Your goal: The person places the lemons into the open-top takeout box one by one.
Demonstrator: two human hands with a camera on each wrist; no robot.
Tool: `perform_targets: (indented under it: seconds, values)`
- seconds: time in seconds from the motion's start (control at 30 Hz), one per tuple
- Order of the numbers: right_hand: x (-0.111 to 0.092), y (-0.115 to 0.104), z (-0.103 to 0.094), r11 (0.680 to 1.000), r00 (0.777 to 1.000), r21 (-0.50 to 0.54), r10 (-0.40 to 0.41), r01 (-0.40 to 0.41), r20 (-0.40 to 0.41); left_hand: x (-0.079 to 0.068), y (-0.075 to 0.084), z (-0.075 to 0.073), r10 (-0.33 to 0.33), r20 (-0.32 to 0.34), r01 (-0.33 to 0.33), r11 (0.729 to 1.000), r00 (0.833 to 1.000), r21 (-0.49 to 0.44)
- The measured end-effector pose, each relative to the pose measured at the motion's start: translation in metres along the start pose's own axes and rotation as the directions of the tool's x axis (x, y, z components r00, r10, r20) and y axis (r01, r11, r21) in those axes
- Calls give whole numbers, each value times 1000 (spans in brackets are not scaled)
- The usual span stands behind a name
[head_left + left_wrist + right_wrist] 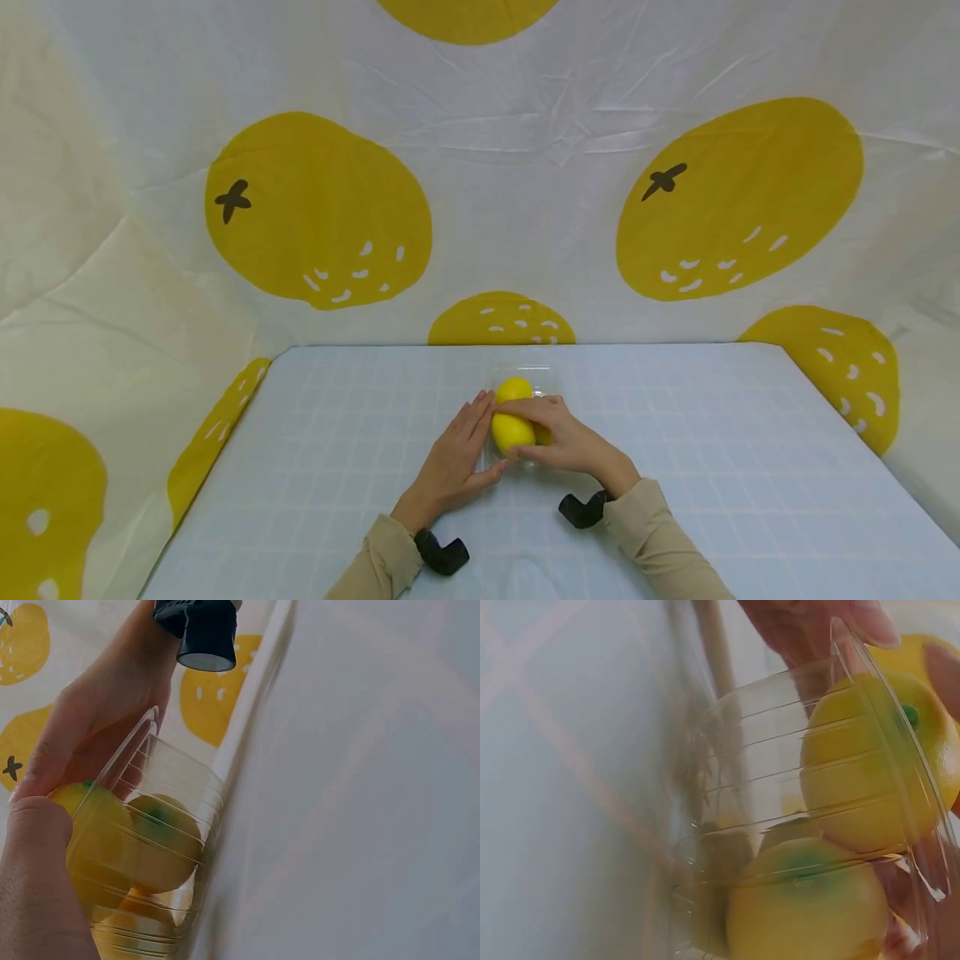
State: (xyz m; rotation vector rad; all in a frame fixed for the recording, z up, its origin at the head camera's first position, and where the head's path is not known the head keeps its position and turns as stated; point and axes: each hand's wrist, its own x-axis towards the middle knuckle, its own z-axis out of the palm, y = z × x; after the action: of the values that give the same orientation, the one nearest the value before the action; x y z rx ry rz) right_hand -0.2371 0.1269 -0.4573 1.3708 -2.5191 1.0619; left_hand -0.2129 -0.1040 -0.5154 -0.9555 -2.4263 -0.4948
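A clear plastic container (551, 383) holding several yellow lemons stands under both hands in the head view. My right hand (566, 437) grips the near lemon (513, 433), fingers over its far side and thumb at its near side. Beyond it lies another lemon (513, 388), and part of a lemon shows under the right palm. The left hand (456, 457) lies along the container's left side, fingers straight and thumb spread out. Through the ribbed wall (772, 750) in the right wrist view, a lower lemon (806, 907) with a green end sits beneath the upper lemon (877, 765).
A pale checked cloth (360, 417) covers the table. Behind it hangs a white curtain (517, 208) printed with big yellow fruit, and the curtain continues along both sides. Black wrist cameras (442, 554) sit under each wrist, close above the cloth.
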Motion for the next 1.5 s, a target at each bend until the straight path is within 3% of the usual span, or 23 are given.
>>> perform_targets:
  seconds: [0.37, 0.7, 1.07, 1.3, 1.5]
  values:
    - [2, 1, 6, 994, 996, -102, -45, 37, -77, 0, 0, -1, -1, -17, 1, 1000, 1000, 3]
    - [2, -2, 8, 989, 998, -148, 14, -24, -66, 0, -1, 0, 6, -25, -6, 1000, 1000, 1]
    - [4, -1, 9, 973, 1000, -230, -8, 6, -11, 0, -1, 0, 11, -32, -11, 1000, 999, -4]
    - [4, -4, 8, 967, 1000, -254, -11, 4, -26, -1, 0, 0, -7, 1, 7, 1000, 1000, 9]
    - [5, -5, 7, 964, 998, -266, -41, 29, -40, 0, -1, 0, 17, -22, -17, 1000, 1000, 8]
